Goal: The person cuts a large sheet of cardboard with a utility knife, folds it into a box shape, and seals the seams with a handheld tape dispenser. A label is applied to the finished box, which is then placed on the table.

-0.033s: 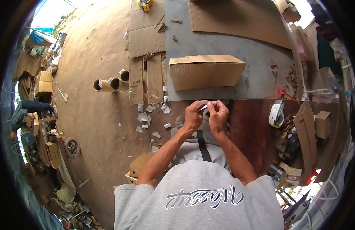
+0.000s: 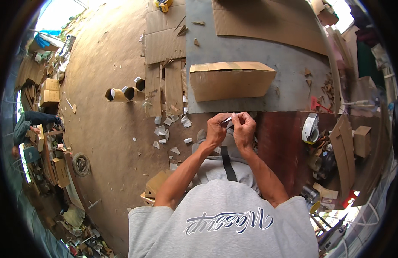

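Note:
Just in front of the near edge of a grey work table, my left hand and my right hand meet with bent fingers. Between their pinched fingertips shows a small white piece, thin and perhaps paper; its exact kind is too small to make out. Both hands are closed on it. Beyond them on the table lies a closed brown cardboard box, apart from my fingers.
A large cardboard sheet covers the table's far part. White scraps litter the floor to the left, near cardboard tubes. A white tape dispenser sits at right. Far left, another person's legs show.
My right fingertips have shifted very slightly to the left, and the small white piece with them. All else looks the same.

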Demonstrator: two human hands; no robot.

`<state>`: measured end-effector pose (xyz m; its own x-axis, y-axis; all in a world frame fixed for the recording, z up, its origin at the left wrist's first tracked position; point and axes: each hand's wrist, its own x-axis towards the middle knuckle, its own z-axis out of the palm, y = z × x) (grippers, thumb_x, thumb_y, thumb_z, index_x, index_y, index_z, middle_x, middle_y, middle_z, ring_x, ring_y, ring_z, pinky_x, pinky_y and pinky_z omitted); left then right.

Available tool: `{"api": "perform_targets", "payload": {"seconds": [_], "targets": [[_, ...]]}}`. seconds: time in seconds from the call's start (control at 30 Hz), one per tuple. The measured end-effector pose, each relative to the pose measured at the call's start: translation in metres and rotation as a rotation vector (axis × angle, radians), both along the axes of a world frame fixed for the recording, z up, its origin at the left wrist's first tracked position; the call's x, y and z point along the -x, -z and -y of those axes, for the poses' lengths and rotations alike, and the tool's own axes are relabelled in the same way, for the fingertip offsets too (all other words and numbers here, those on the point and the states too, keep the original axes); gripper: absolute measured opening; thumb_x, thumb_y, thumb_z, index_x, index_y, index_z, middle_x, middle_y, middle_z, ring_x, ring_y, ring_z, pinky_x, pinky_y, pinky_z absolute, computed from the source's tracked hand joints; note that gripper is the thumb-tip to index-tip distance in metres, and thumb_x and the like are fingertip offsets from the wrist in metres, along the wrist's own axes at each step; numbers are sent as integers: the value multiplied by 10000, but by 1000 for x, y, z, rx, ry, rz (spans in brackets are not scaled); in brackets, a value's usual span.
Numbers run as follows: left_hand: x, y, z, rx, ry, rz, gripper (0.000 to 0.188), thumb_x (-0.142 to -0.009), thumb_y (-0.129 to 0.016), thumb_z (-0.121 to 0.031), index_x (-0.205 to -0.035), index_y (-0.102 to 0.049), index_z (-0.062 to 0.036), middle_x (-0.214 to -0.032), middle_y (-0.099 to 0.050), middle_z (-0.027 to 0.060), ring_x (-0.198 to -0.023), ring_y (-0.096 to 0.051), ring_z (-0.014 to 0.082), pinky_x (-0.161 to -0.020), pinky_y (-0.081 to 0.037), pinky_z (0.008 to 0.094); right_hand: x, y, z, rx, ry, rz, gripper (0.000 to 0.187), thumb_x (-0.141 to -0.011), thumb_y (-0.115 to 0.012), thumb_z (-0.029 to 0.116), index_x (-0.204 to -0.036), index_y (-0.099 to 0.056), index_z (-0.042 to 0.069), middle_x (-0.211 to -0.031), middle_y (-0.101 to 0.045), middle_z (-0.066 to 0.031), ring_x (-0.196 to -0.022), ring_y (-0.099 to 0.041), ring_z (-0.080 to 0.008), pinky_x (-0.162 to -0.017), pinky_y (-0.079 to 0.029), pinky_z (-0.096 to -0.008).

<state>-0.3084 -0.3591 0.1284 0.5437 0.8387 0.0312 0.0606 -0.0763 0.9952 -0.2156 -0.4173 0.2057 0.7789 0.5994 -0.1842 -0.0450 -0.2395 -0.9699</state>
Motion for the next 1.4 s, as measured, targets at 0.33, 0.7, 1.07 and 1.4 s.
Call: {"api": "perform_targets", "payload": {"seconds": [0.33,0.7,1.07,1.4], "targets": [[-44,41,-66,837,-106,301,243,-1023,-762,-246,-1022,-779,-3,-905,-762,31,-731,-682,108,-664,-577,308,-76,33,-16,-135,-165,-48,229,-1049,-690,132,-856,-675,9,-784,-713,-8,-724,-608,-42,-679,-492,-232],[-66,51,-97,893,-192,167,423,-1004,-785,-316,-1252,-696,15,-1117,-748,89,-932,-721,199,-815,-604,377,-133,39,-46,26,-332,185,222,-1011,-726,119,-823,-676,14,-750,-690,-13,-696,-606,-72,-661,-492,-257],[-67,53,-104,851,-196,168,505,-969,-817,-422,-1187,-740,27,-1058,-755,73,-882,-666,165,-781,-527,349,-147,20,-127,-38,-569,1175,592,-704,-938,241,-1192,-668,42,-1187,-684,-125,-1133,-648,-349,-1032,-478,-485],[-67,43,-100,836,-225,22,350,-928,-827,-234,-1131,-745,39,-1009,-760,83,-853,-676,164,-761,-533,334,-143,49,-156,154,-705,1102,511,-663,-941,265,-1013,-641,44,-1077,-650,-131,-1048,-625,-358,-919,-504,-461]]}}
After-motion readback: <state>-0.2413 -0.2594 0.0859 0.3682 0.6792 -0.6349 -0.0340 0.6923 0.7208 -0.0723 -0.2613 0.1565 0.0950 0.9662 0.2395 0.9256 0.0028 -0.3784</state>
